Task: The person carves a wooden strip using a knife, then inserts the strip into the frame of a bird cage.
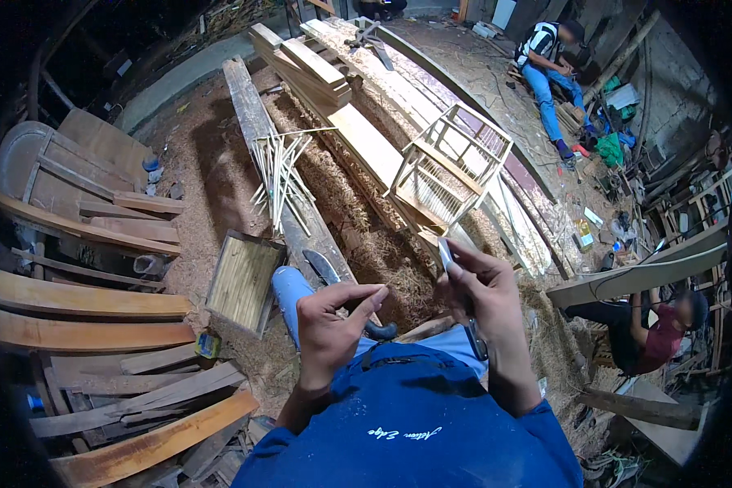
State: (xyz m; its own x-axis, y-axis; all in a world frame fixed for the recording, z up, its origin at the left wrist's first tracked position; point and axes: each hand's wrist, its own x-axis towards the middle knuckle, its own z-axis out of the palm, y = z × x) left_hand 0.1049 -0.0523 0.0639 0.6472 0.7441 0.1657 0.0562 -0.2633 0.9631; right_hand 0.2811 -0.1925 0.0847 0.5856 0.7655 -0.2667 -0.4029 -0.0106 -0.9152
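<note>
Sawdust-strewn floor [211, 175] with stacked planks [81, 305], thin bamboo sticks [281, 175], a slatted frame [451, 167].

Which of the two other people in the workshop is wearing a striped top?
The person sitting at the upper right, in blue trousers with legs stretched out. The other person, at the right edge by the curved plank, wears a dark red top.

Dim workshop light, dark bent fisheye rim, edges perhaps slightly blurred.
</note>
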